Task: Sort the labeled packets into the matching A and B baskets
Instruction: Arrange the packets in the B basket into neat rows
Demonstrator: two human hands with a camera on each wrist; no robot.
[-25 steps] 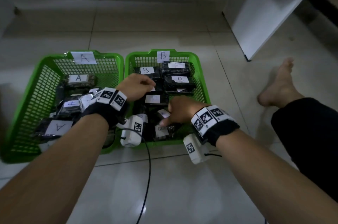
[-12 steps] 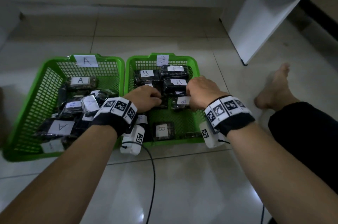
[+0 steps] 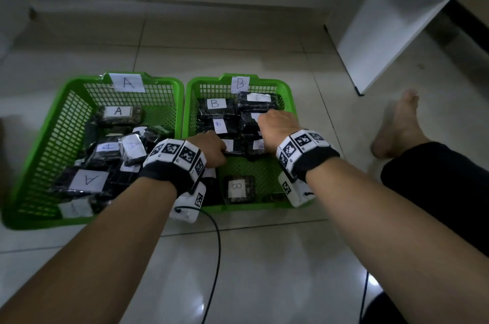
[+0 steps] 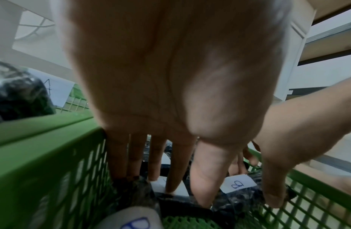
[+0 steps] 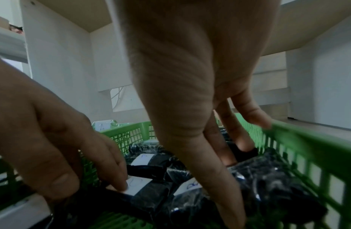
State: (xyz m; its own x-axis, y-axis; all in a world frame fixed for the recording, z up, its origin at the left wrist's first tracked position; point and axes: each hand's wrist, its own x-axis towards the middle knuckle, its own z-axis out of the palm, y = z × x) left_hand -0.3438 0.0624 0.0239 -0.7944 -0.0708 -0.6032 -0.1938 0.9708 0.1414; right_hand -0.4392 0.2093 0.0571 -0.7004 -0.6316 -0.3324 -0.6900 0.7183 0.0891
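Two green baskets sit side by side on the floor: basket A (image 3: pixel 84 80) on the left, basket B (image 3: pixel 277 83) on the right. Each holds several dark packets with white A or B labels. Both hands are inside basket B. My left hand (image 3: pixel 222 150) (image 4: pixel 186 192) has its fingertips on the label of a dark packet (image 3: pixel 234 147) and its thumb at the near edge. My right hand (image 3: pixel 267 122) (image 5: pixel 235 178) spans the neighbouring B packet (image 3: pixel 258 145) (image 5: pixel 268 186), thumb on the near side, fingers over the far side. One B packet (image 3: pixel 238 188) lies alone near the front.
A white cabinet (image 3: pixel 370 40) stands at the back right. A bare foot (image 3: pixel 402 122) and a dark trouser leg (image 3: pixel 436 191) lie right of basket B. A black cable (image 3: pixel 217 257) runs across the tiled floor between my forearms.
Both hands have moved from the front of basket B toward its middle and back, taking two packets with them. One B packet stays at the front.
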